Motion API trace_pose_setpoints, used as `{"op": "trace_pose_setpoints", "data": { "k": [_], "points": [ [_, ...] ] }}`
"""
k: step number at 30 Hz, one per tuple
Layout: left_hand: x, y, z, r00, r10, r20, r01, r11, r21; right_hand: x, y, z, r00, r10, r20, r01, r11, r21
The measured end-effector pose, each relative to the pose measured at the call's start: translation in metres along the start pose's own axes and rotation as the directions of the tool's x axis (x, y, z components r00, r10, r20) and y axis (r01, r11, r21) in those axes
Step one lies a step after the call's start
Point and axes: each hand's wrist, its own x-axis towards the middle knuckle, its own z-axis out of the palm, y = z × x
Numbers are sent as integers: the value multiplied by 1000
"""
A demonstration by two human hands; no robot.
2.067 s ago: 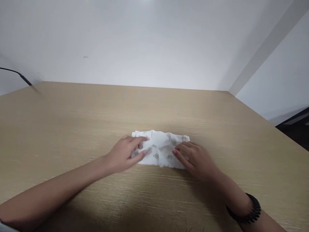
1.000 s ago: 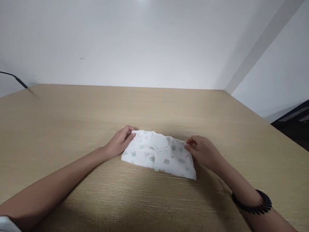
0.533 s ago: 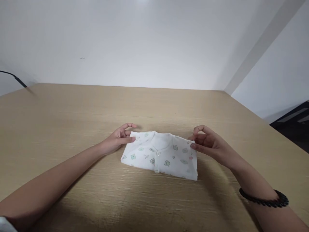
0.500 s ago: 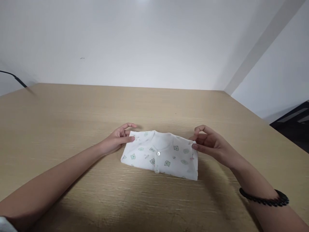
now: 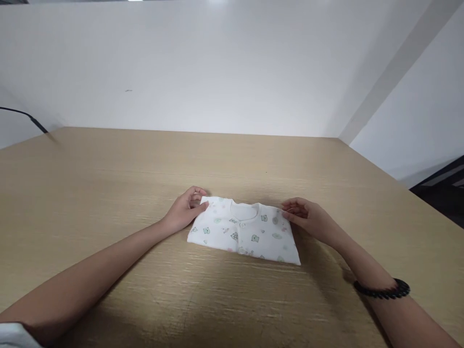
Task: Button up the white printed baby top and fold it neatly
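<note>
A folded white baby shirt (image 5: 250, 232) with green bear prints lies in front of me, its round neckline toward the wall and buttons down the middle. My left hand (image 5: 189, 205) pinches its far left corner, thumb on top and fingers behind the cloth. At the far right corner, my right hand (image 5: 304, 215) holds the edge the same way, with the fingertips partly hidden behind the fabric. A black beaded bracelet (image 5: 384, 290) circles my right wrist.
The shirt rests on a light wood-grain table (image 5: 163, 159). Behind it rises a white wall (image 5: 217, 72). A black cable (image 5: 38, 124) comes in at the left edge, and a dark object (image 5: 442, 186) stands beyond the table's right side.
The shirt now lies flatter on the table, its neckline more open to view. My right hand has shifted slightly left and its fingers have drawn closer together. The camera view has shifted slightly.
</note>
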Motion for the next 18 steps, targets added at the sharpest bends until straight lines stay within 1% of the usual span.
{"op": "trace_pose_setpoints", "data": {
  "k": [4,9,12,15,17,18],
  "points": [
    [3,2,1,999,-7,-48,7,1000,16,1,0,-2,999,-2,38,3,1000,-27],
    [5,7,3,997,-34,-67,37,998,53,2,1,-2,1000,-15,13,15,1000,-3],
    [8,4,2,997,-11,-81,20,994,103,2,5,-2,999,-31,5,31,999,8],
    [7,1,1,992,68,-109,-50,985,166,2,8,-1,998,-51,-36,50,998,-42],
    [0,5,1,969,192,-153,-144,950,278,-1,6,1,987,-94,-130,73,985,-156],
    [-6,9,2,952,268,-151,-199,911,362,-3,3,3,973,-137,-187,93,969,-227]
  ]
}}
